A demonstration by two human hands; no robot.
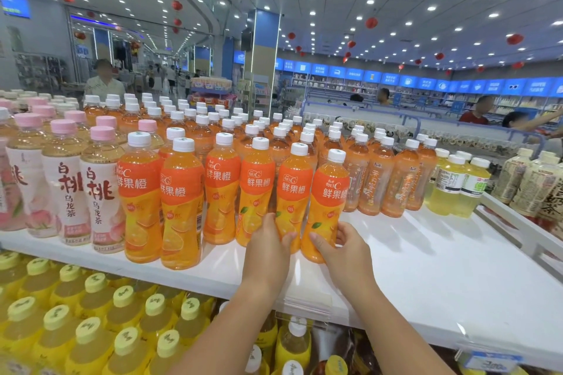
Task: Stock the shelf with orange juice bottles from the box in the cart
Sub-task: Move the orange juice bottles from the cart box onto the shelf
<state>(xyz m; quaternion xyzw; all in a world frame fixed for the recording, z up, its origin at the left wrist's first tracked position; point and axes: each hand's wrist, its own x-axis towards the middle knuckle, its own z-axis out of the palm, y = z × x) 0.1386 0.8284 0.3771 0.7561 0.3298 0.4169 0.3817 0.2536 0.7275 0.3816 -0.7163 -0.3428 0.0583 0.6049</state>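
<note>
Left hand (268,240) wrapping one upright orange juice bottle (291,192), right hand (338,245) gripping the neighbouring bottle (327,201), both standing at the glossy white shelf (426,268) front, waisted clear plastic, white caps, orange labels, more rows (231,131) receding behind.

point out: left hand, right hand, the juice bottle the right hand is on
left hand (268,242), head view, back of the hand
right hand (341,245), head view, back of the hand
orange juice bottle (330,192), head view, orange label, rightmost of the front row

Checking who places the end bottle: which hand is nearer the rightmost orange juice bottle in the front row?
Right. The right hand grips the lower part of that bottle; the left hand holds the neighbouring bottle to its left.
</note>
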